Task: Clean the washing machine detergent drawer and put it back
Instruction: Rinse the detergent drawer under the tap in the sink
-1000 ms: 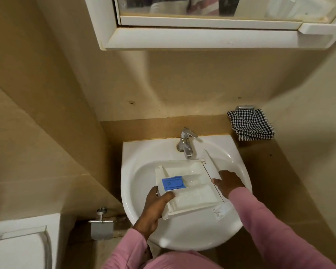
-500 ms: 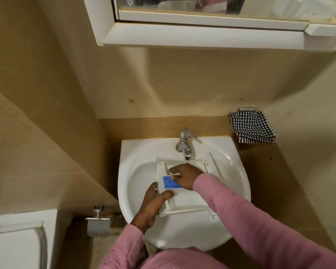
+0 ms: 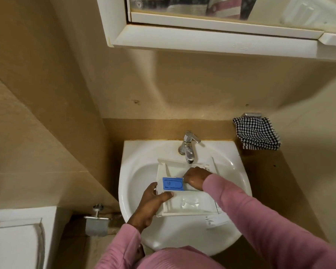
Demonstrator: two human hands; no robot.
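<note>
A white detergent drawer (image 3: pixel 190 205) lies in the basin of a white sink (image 3: pixel 136 152), its far end under the tap (image 3: pixel 187 146). The left hand (image 3: pixel 151 206) grips the drawer's left edge, thumb on top just below the blue insert (image 3: pixel 172 184). The right hand (image 3: pixel 196 178) reaches into 1 compartment just right of the insert, fingers bent downward; whether they hold anything cannot be told. A checked cloth (image 3: pixel 257 135) hangs at right.
</note>
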